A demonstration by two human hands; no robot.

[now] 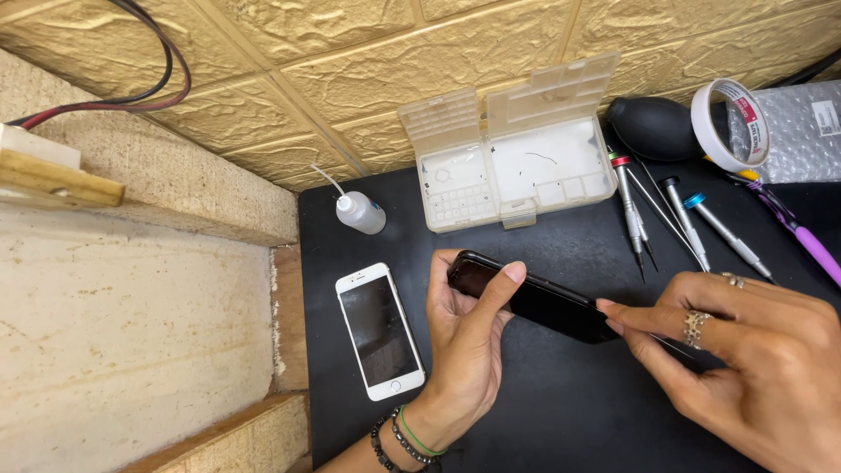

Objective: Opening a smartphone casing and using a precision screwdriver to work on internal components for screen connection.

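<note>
A black mat (pixel 561 412) carries a white phone (pixel 380 330), squeeze bottle (pixel 360 212), parts box (pixel 512 162) (lid open) and screwdrivers (pixel 632 206).

Black tabletop (pixel 543 412) against tan wall (pixel 289 52) with embossed brick pattern. Rough pale stone blocks (pixel 131 342) on left, wooden piece (pixel 53 175) on ledge, red and black cables (pixel 158 83) looping overhead. Even, soft light.

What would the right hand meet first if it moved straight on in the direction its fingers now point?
The right hand points left, and its fingertips already touch the black phone, so it meets that first; beyond is the left hand.
</note>
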